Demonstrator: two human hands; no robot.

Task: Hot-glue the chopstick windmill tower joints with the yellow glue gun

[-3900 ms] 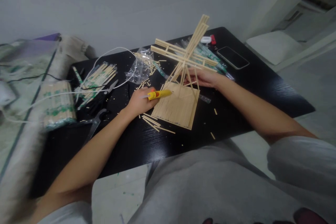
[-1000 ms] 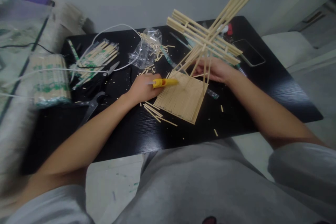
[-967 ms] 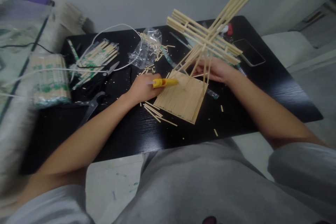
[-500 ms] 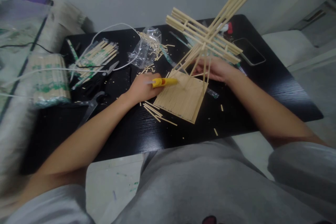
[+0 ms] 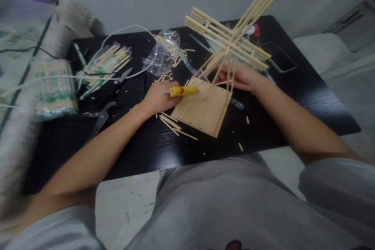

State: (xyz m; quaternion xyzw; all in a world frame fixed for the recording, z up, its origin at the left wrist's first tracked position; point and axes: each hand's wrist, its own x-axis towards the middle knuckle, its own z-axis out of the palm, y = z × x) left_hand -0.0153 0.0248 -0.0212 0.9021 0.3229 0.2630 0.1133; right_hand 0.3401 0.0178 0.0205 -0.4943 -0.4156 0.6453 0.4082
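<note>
A windmill model of wooden sticks [image 5: 225, 43] stands on a square stick base [image 5: 203, 109] on the black table [image 5: 263, 133]. My left hand [image 5: 159, 99] is closed round a yellow glue gun [image 5: 183, 91], its tip resting on the base's left edge. My right hand [image 5: 241, 78] is behind the upright struts, fingers curled on the frame where it meets the base. The crossed blades rise above both hands.
Loose cut sticks [image 5: 172, 123] lie left of the base. Scissors [image 5: 102, 117], wrapped chopstick packs [image 5: 105, 64], a clear plastic bag [image 5: 161, 56] and a white cable [image 5: 123, 35] fill the left side. A phone [image 5: 278, 56] lies at the far right.
Since 3.9 s ago my head came closer, so the windmill looks larger. In the last second both hands and the glue gun stayed nearly still.
</note>
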